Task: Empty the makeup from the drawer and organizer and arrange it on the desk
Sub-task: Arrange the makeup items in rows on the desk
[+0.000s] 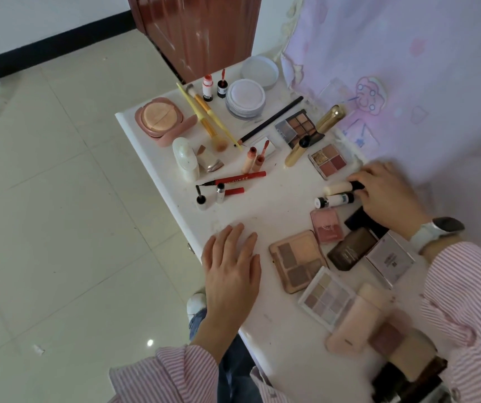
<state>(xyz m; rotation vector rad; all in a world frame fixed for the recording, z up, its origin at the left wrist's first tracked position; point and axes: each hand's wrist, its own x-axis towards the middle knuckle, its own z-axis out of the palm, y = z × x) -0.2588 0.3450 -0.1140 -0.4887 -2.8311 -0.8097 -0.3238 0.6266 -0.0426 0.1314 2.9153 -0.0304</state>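
Makeup lies spread over the white desk [277, 216]. My right hand [387, 196] grips the black cap end of a cream tube [338, 187], which lies on the desk beside a white tube [333, 200]. My left hand [230, 263] rests flat, fingers apart, on the desk's near left edge. Between the hands sit a tan eyeshadow palette [297, 261], a pink blush compact [326, 225], a brown compact [351, 248] and a pale multi-pan palette [326, 296]. Farther back are a pink cushion compact [160, 119], yellow brushes [207, 117], a red eyeliner pen [239, 178] and a round powder jar [245, 98].
A pink patterned cloth [407, 68] hangs along the desk's right side. A brown wooden door [201, 33] stands behind the desk. Tiled floor [59, 199] lies to the left. Pink cases [355, 324] and dark items crowd the near right corner.
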